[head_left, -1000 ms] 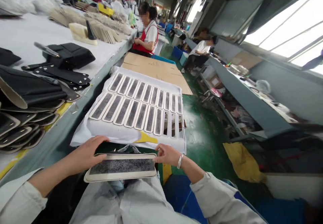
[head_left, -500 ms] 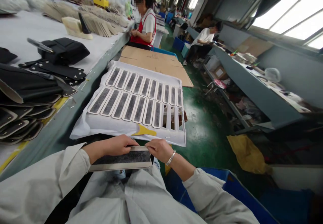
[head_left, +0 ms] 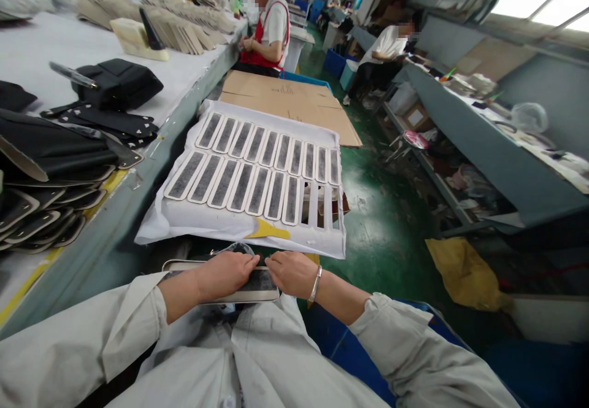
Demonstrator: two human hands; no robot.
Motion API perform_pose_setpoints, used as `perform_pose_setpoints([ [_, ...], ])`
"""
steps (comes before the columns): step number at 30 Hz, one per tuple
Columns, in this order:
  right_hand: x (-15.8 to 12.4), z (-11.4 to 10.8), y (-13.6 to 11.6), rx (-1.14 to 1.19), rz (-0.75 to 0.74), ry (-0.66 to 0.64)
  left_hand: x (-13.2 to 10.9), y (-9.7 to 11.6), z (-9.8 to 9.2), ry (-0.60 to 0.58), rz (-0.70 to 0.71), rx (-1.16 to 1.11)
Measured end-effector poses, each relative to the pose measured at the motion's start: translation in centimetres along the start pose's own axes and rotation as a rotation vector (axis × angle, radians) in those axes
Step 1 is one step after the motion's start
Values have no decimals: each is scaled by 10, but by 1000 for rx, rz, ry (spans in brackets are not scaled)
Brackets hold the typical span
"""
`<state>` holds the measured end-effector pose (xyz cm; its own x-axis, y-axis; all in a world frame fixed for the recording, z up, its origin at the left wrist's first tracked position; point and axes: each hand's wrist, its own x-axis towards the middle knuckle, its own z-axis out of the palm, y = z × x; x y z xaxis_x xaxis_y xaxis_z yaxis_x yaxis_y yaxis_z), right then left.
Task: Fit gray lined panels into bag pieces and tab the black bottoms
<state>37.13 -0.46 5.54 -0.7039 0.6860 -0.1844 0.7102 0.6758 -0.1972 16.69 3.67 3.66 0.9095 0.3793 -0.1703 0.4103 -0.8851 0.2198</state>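
Note:
On my lap lies a long flat piece (head_left: 262, 284) with a cream border and a grey speckled middle. My left hand (head_left: 227, 273) lies across its top, fingers pressed down at its far edge. My right hand (head_left: 291, 273) grips its right end, fingers curled, and the two hands nearly touch. Just beyond them a white board (head_left: 184, 224) carries two rows of several similar grey strips (head_left: 257, 172); the slots at the near row's right end stand bare.
A long worktable (head_left: 73, 70) on my left holds stacked black cut pieces (head_left: 50, 169) and beige stacks. Flat cardboard (head_left: 289, 101) lies past the board. A person in a red apron (head_left: 269, 24) and another in white (head_left: 386, 43) sit farther off. Yellow cloth (head_left: 464, 273) lies on the green floor.
My left hand slid rightward along the piece until it met the right hand. The piece shifted a little closer to the board, and my view tipped downward.

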Motion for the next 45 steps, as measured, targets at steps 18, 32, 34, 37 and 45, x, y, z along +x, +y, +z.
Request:
perform_pose_setpoints([
  [18,61,-21,43,508,217,-342,-36,-32,-25,27,-66,-335],
  [32,94,4,36,769,3,-435,-61,-66,-6,165,113,-326],
  [34,98,4,30,752,-4,-426,-65,-72,-5,182,127,-339],
  [37,103,9,25,790,-3,-393,-81,-85,-8,157,89,-393],
  [45,130,33,11,847,-19,-280,-118,-106,-11,98,33,-423],
])
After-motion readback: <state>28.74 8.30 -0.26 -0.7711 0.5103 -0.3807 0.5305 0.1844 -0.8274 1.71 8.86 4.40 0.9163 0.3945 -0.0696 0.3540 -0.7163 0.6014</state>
